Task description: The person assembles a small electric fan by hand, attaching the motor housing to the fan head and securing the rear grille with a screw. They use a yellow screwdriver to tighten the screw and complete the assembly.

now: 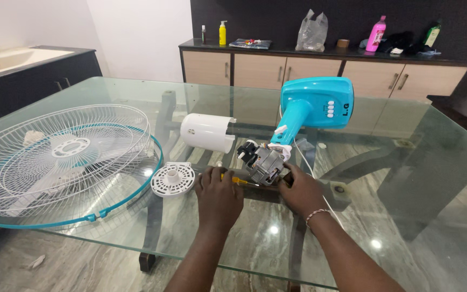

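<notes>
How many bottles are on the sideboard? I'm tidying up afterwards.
4: a small dark-capped bottle and a yellow pump bottle at the left end, a pink bottle and a green bottle toward the right. The dark clutter there may hide more.

two hands (pixel 220 197), one motor (pixel 266 162), one screwdriver (pixel 239 180)

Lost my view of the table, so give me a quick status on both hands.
Left hand closed on yellow screwdriver, tip at fan motor. Right hand steadying motor. White motor cover and fan guard aside, clear.
</notes>
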